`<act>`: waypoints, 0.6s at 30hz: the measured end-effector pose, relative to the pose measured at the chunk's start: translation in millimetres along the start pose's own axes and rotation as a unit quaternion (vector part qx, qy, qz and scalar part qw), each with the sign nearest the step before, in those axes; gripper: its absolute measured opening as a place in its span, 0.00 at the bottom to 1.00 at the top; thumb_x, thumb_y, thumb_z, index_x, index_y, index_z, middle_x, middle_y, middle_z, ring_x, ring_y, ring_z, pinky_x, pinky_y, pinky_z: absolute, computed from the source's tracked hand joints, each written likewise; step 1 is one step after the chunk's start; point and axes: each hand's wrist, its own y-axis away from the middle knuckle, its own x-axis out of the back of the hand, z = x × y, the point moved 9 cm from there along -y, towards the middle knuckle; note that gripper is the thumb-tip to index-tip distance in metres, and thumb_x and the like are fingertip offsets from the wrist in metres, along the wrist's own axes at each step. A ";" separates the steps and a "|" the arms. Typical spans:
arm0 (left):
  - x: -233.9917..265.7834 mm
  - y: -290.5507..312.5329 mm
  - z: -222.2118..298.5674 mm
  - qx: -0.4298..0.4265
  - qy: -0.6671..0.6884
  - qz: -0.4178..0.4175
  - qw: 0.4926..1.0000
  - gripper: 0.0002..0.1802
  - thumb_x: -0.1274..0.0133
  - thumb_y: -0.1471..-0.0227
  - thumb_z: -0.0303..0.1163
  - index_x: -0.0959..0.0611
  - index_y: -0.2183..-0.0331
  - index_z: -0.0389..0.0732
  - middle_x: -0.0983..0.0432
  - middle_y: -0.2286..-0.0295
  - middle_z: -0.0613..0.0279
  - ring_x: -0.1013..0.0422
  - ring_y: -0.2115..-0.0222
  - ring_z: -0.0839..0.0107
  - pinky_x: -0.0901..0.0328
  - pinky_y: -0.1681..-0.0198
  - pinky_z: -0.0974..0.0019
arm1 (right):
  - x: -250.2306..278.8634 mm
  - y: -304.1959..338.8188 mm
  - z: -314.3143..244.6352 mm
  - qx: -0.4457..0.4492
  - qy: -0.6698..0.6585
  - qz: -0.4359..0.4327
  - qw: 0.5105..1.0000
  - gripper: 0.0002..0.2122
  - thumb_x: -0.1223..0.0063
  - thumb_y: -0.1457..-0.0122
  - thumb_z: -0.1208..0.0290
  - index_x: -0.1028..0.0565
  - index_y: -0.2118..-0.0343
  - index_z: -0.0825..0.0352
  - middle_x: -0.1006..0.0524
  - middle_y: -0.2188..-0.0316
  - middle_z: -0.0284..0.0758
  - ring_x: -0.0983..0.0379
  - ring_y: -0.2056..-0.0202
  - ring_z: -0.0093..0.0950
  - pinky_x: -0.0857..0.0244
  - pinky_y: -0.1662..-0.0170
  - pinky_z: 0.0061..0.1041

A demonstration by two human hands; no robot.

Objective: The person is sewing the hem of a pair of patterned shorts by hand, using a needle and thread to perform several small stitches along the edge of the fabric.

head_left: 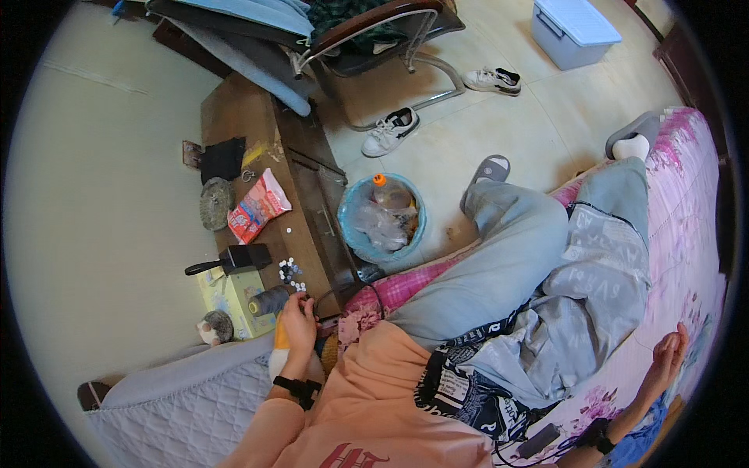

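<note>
My left hand (298, 326) is at the edge of the low wooden cabinet, fingers bent and close together beside a loose cluster of small white and dark buttons (290, 271). Whether a button is between the fingertips I cannot make out. Right beside that hand lies a spool of dark grey thread (269, 300). Out over the bed at the far right is my right hand (669, 356), its fingers pressed together; anything in them is too small to see. A grey-blue garment (562, 343) with a black printed waistband lies across my lap.
On the cabinet (304, 242) are a red snack bag (260, 207), a black box (246, 257), a yellow box (226, 298) and a glass ashtray (216, 204). A lined trash bin (347, 226) stands beside it. A phone (538, 441) lies on the floral bed (679, 171).
</note>
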 end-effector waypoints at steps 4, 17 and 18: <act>0.7 -6.5 -4.9 0.183 0.082 -0.046 0.979 0.06 0.44 0.44 0.26 0.22 0.65 0.34 0.23 0.73 0.50 0.25 0.75 0.55 0.30 0.69 0.55 | -35.3 8.8 -11.9 0.007 0.053 0.016 0.998 0.20 0.52 0.32 0.71 0.35 0.39 0.69 0.28 0.68 0.27 0.42 0.74 0.11 0.51 0.73 0.10; 38.5 -43.5 53.4 -0.094 -0.016 0.022 0.995 0.05 0.46 0.42 0.23 0.25 0.70 0.33 0.23 0.72 0.51 0.26 0.74 0.62 0.33 0.69 0.62 | -127.4 57.1 -43.9 -0.062 0.015 -0.023 0.998 0.03 0.51 0.36 0.77 0.29 0.63 0.71 0.25 0.75 0.35 0.30 0.75 0.22 0.36 0.68 0.20; 52.9 -37.7 67.0 -0.073 0.044 0.014 0.996 0.05 0.46 0.42 0.23 0.25 0.70 0.34 0.24 0.73 0.56 0.29 0.75 0.69 0.34 0.70 0.66 | -137.9 66.6 -48.8 -0.096 0.027 -0.053 0.994 0.03 0.51 0.36 0.78 0.28 0.63 0.71 0.24 0.74 0.35 0.28 0.74 0.22 0.34 0.67 0.21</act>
